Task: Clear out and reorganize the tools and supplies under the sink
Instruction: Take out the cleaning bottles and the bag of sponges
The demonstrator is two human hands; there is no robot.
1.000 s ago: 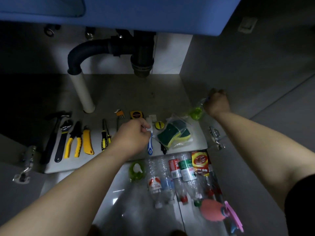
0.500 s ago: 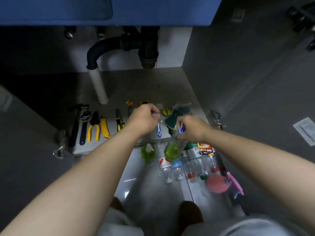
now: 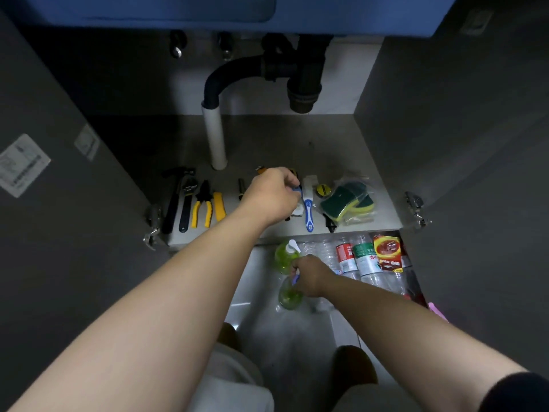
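Tools (image 3: 196, 203) and supplies lie in a row along the front edge of the cabinet floor (image 3: 326, 150) under the sink: a hammer (image 3: 175, 197), a wrench (image 3: 187, 203), yellow-handled pliers (image 3: 203, 206) and a yellow knife (image 3: 219, 205) on the left, then a blue and white brush (image 3: 307, 211), a small tape roll (image 3: 322, 190) and a bag of sponges (image 3: 350, 200) on the right. The left hand (image 3: 274, 194) reaches into the middle of that row with its fingers curled, apparently pinching a small blue item (image 3: 295, 189) that is too hidden to name. On the tiled floor in front of the cabinet, the right hand (image 3: 309, 275) grips the neck of a spray bottle (image 3: 289, 295) of green liquid, just beside a green pump bottle (image 3: 283, 257) and near a line of plastic bottles (image 3: 356, 260) and a red packet (image 3: 386, 254). Whether the spray bottle rests on the floor or hangs above it I cannot tell. The step looks like sorting: tools arranged inside, liquids gathered outside. Next, the spray bottle needs an upright spot among the bottles, and the left hand a careful placement that does not disturb the brush.
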